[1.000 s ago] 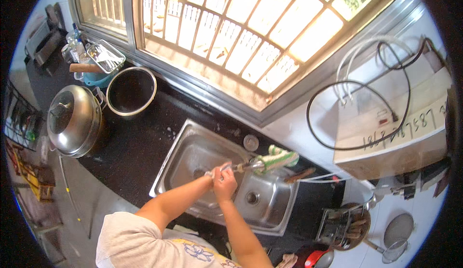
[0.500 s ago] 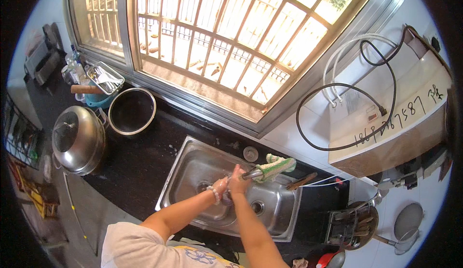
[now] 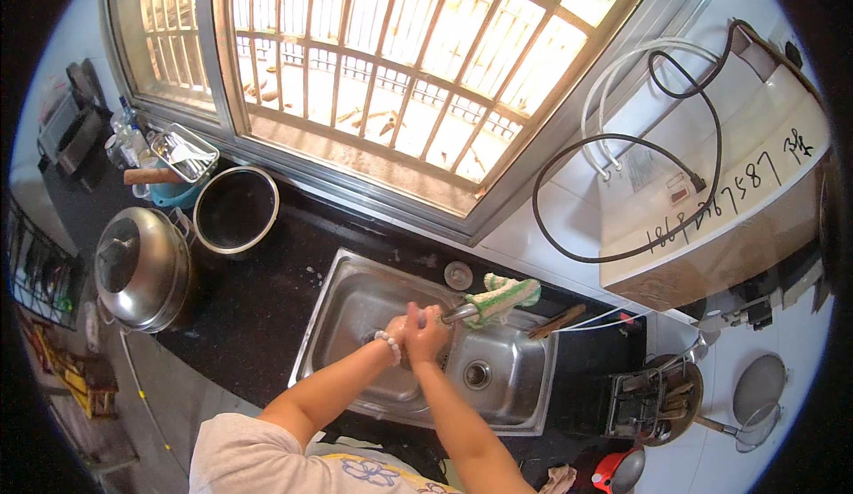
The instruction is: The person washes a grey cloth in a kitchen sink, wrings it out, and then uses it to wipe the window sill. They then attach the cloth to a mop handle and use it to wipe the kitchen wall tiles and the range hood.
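Over the double-basin steel sink (image 3: 520, 405), my left hand (image 3: 399, 329) and my right hand (image 3: 428, 334) are clasped together with fingers pressed against each other. A beaded bracelet (image 3: 388, 346) circles my left wrist. The tip of the metal faucet (image 3: 459, 313) is right beside my right hand. Wrapped over the faucet's back part is a green-and-white cloth (image 3: 503, 300). Both hands look wet. Whether anything small sits between the palms is hidden.
Left on the black counter (image 3: 240, 316) stand a lidded steel pot (image 3: 142, 267), a black round pan (image 3: 236, 211) and a basket of utensils (image 3: 185, 152). A small round dish (image 3: 458, 274) sits behind the sink. Right are a utensil rack (image 3: 635, 402) and a wall-mounted white appliance (image 3: 711, 201).
My hands have drawn closer together and shifted slightly left and up, their fingers now more tightly joined. The whole view has turned a little.
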Demonstrator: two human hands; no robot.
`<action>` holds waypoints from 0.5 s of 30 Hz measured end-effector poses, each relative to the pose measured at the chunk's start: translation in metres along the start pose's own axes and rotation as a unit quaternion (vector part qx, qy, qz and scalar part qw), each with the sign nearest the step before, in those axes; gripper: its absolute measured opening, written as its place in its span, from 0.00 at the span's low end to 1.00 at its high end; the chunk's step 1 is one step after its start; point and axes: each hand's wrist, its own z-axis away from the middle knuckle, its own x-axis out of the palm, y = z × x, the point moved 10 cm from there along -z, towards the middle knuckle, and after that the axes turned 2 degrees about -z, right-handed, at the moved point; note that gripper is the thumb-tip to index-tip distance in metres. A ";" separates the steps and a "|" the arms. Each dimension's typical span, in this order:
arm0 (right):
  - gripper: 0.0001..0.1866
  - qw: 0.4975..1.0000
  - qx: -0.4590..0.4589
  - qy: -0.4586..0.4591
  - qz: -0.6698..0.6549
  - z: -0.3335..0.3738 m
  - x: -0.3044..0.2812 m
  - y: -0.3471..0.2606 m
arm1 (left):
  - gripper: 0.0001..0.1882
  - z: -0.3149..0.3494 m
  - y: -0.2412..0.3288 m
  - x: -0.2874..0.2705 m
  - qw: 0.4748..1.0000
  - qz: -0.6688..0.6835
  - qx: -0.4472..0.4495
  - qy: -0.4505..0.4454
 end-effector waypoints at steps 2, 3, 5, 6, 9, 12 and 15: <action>0.17 0.996 -0.078 -0.009 -0.042 0.018 0.012 -0.015 | 0.24 -0.034 -0.024 -0.008 0.999 0.003 -0.021 -0.048; 0.16 0.998 -0.059 -0.002 0.006 0.018 0.018 -0.002 | 0.25 -0.042 -0.033 -0.008 0.998 0.010 -0.031 -0.058; 0.16 0.994 -0.026 0.017 0.102 0.006 0.014 0.025 | 0.25 -0.039 -0.045 -0.004 0.997 0.022 -0.050 -0.059; 0.15 0.982 0.167 0.014 -0.084 0.003 0.011 0.069 | 0.25 -0.034 -0.046 -0.003 0.997 0.023 -0.059 -0.047; 0.14 0.987 0.119 0.062 -0.086 0.008 -0.001 0.051 | 0.25 -0.025 -0.031 -0.003 0.997 -0.041 -0.059 -0.043; 0.14 0.998 -0.001 0.015 -0.063 0.020 0.008 0.015 | 0.24 -0.040 -0.038 -0.004 0.997 -0.018 -0.039 -0.061; 0.12 0.998 -0.012 -0.003 0.062 0.009 0.011 0.022 | 0.24 -0.059 -0.052 -0.011 0.997 0.003 -0.017 -0.076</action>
